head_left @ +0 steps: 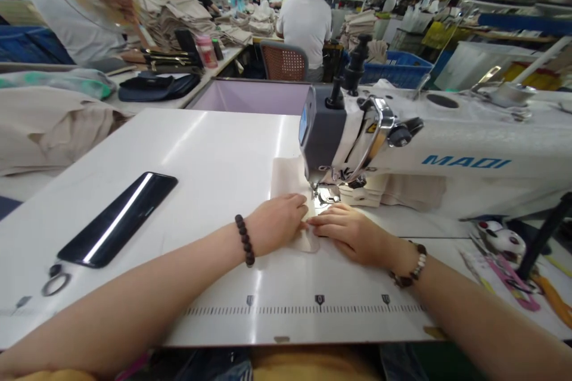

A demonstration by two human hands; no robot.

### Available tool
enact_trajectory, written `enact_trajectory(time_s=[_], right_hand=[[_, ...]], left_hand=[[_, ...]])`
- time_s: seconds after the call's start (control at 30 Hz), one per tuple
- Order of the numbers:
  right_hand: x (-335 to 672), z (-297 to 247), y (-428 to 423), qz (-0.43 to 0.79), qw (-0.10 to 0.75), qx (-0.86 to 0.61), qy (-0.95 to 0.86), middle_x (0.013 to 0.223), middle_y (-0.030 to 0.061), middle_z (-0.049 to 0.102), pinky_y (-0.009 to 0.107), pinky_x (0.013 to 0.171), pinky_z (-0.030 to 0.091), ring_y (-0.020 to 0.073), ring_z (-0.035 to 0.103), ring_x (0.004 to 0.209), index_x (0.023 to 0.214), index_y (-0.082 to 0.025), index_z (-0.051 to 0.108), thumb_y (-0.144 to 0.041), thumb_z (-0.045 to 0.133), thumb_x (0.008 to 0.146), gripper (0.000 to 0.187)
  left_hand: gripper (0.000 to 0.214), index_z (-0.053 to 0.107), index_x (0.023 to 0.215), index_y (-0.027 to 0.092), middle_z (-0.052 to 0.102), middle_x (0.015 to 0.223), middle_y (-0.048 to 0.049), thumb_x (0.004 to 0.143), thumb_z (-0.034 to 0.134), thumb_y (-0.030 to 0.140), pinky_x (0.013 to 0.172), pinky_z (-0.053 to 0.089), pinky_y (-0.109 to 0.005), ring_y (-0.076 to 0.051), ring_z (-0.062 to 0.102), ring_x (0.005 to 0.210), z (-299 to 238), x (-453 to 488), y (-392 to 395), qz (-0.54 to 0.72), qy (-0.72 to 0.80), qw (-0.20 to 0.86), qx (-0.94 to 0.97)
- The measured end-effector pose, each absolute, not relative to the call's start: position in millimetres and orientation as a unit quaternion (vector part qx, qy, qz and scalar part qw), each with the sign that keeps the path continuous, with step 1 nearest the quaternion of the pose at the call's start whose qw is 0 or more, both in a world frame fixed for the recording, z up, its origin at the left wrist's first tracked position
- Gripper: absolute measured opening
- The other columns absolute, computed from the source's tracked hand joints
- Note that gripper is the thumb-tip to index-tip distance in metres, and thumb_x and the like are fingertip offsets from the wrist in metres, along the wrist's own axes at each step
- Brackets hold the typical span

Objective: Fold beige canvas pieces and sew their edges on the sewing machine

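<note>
A narrow beige fabric piece [289, 175] lies on the white table, its right edge beside the presser foot [328, 193] of a sewing machine [397, 149]. My left hand [279, 223], with a dark bead bracelet at the wrist, rests over the piece with curled fingers closed on it. From the right, my right hand [353, 232] has its fingers pressed together, tips on the fabric's edge just in front of the foot. The two hands' fingertips nearly meet. My right thumb is mostly hidden, as is the fabric under my left palm.
A black phone [118, 220] with a ring strap lies left on the table. Folded beige fabric [411, 190] sits behind the needle area. Scissors with pink handles [509, 280] and other small tools lie at right. A person in a white shirt [305, 27] sits ahead.
</note>
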State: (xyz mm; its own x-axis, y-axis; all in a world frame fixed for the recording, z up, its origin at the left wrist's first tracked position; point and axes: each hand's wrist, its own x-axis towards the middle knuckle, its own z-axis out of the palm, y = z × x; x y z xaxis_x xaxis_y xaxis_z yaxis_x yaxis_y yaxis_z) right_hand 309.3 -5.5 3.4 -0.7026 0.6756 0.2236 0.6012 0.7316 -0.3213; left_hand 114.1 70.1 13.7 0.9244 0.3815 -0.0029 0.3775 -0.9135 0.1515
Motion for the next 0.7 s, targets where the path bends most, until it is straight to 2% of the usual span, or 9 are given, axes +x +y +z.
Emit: enact_trajectory(time_s=[0.13, 0.3, 0.7], right_hand=[[314, -3, -10, 0.059, 0.171, -0.380, -0.907, 0.098, 0.0092, 0.061, 0.037, 0.078, 0.040, 0.0190, 0.049, 0.086, 0.103, -0.014, 0.059, -0.013, 0.034, 0.087, 0.030], [314, -3, -8, 0.020, 0.140, -0.432, -0.891, 0.077, 0.0070, 0.054, 0.031, 0.065, 0.037, 0.0175, 0.044, 0.071, 0.101, -0.013, 0.061, -0.015, 0.030, 0.090, 0.033], [312, -8, -8, 0.015, 0.140, -0.449, -0.883, 0.076, 0.0058, 0.051, 0.030, 0.064, 0.033, 0.0171, 0.042, 0.070, 0.103, -0.013, 0.059, -0.013, 0.031, 0.088, 0.032]], left_hand=[[0.021, 0.056, 0.100, 0.007, 0.053, 0.115, -0.0131, 0.087, 0.050, 0.022, 0.097, 0.040, -0.035, -0.024, 0.048, 0.111, 3, 119, 70, 0.064, 0.188, 0.068, 0.978], [0.032, 0.050, 0.113, 0.004, 0.050, 0.124, -0.0159, 0.088, 0.048, 0.024, 0.105, 0.033, -0.038, -0.026, 0.042, 0.120, -7, 119, 80, 0.080, 0.186, 0.056, 0.978], [0.034, 0.048, 0.118, 0.006, 0.051, 0.124, -0.0130, 0.089, 0.046, 0.024, 0.105, 0.032, -0.037, -0.022, 0.041, 0.121, -6, 120, 87, 0.078, 0.183, 0.072, 0.977]])
